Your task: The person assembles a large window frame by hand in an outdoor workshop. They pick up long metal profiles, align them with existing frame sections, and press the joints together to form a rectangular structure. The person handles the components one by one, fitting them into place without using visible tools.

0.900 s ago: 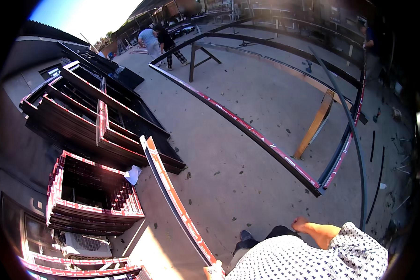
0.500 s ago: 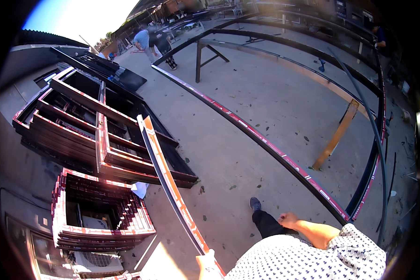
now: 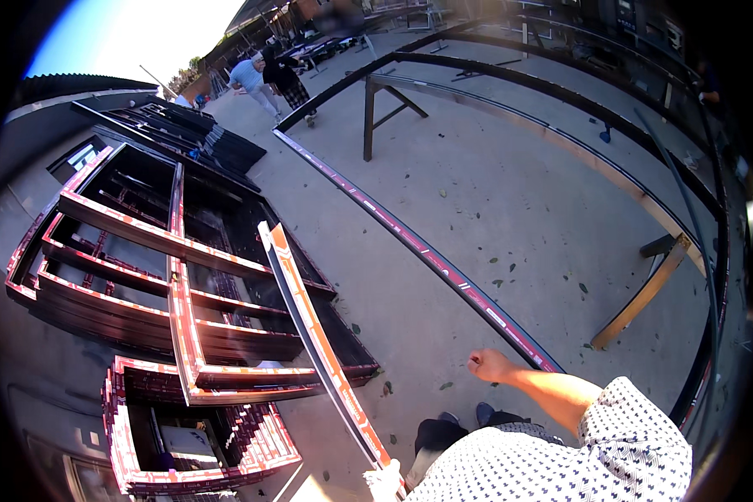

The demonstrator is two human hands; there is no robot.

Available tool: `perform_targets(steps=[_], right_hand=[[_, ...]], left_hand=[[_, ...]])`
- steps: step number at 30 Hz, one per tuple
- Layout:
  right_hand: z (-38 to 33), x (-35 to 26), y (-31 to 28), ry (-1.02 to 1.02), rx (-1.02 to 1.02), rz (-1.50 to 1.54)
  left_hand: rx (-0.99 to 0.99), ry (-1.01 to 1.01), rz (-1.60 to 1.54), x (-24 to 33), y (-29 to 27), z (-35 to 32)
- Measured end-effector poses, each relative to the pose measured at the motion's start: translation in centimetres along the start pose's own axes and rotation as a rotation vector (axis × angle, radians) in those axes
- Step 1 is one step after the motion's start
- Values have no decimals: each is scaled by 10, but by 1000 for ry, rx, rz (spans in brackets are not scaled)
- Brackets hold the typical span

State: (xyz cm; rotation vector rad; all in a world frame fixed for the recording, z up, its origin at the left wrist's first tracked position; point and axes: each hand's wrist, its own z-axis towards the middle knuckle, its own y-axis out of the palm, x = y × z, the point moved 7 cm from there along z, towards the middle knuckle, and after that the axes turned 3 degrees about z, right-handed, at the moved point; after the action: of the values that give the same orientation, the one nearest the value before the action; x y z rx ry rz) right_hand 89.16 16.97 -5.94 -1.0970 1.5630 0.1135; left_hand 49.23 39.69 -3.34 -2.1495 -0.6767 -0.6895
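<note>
One orange strip (image 3: pixel 320 339) overhangs leaf-strewn grey ground (image 3: pixel 510 217).

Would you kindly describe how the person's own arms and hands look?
The right sleeve is short and white with small dark marks; the forearm below it and the right hand are bare. Glare washes out the left hand, and its sleeve is unclear.

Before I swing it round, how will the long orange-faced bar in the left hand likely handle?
The bar is probably stiff: it juts out without kinking. It seems light for its length, as the left hand alone grips it. Its far end may swing, being well ahead of that grip.
</note>
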Motion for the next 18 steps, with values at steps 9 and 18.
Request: perform_targets(steps=[9,18], right_hand=[[130,-30,6,42,47,57],[273,-106,1,188,53,-45]], left_hand=[[69,120,277,44,30,191],[-38,-5,-81,272,-3,361]])
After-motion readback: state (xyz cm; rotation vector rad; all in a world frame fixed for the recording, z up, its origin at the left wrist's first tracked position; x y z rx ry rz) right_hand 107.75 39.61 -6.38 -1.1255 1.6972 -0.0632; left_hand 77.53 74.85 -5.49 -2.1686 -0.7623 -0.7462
